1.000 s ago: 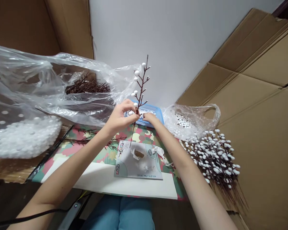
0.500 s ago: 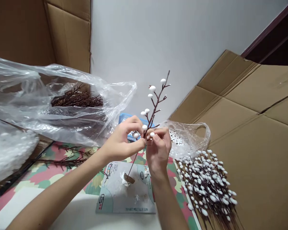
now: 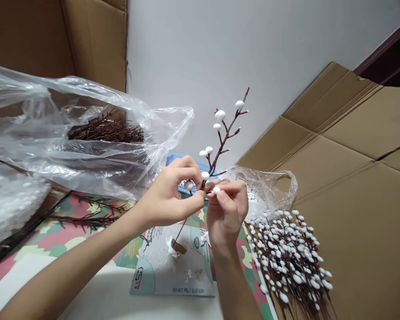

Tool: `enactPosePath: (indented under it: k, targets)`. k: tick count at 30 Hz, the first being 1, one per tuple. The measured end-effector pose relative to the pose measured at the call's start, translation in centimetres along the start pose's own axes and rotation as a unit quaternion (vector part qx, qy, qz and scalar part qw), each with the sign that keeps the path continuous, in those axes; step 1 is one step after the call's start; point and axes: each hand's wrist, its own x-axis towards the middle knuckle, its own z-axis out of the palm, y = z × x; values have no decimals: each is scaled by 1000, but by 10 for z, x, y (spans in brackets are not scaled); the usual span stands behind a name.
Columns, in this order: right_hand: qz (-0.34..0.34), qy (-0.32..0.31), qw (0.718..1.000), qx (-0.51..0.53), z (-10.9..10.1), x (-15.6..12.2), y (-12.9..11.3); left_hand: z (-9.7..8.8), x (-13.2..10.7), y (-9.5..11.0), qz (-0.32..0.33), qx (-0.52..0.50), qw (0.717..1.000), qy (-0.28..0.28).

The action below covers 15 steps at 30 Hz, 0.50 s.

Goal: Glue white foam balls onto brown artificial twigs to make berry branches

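Note:
A brown artificial twig [image 3: 222, 143] leans up to the right, white berries on its left side and lower part. Several of its right-hand tips are bare. My left hand [image 3: 173, 191] pinches the stem between thumb and fingers, low on the branching part. Beside it, my right hand [image 3: 227, 209] holds a white berry [image 3: 216, 190] between thumb and index finger, at a low right-hand side branch. The stem runs down to a brown lump [image 3: 179, 248] with white stuff around it, on a printed glue-gun card [image 3: 173, 278].
A plastic bag [image 3: 113, 173] with brown twigs [image 3: 106, 131] lies at the left, above white balls [image 3: 15, 200]. Behind my hands are a blue basket [image 3: 173, 158] and a bag of white berries [image 3: 266, 195]. Finished-looking berry stems [image 3: 290, 258] lie right, beside cardboard [image 3: 353, 186].
The twig's top has tilted further to the right. My right hand has shifted slightly right and down with the berry. My left hand keeps its pinch on the stem.

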Motion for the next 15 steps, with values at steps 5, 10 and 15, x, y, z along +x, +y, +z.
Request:
enactPosePath:
  k: [5,10,15]
  targets:
    - [-48,18,998,-40,1,-1,5,3,0,-1,5,5,1000,8]
    - [-90,16,991,-98,-2,0,5,5,0,-2,3,16,1000,11]
    - [-93,9,988,-126,-6,0,5,5,0,-3,6,26,1000,13]
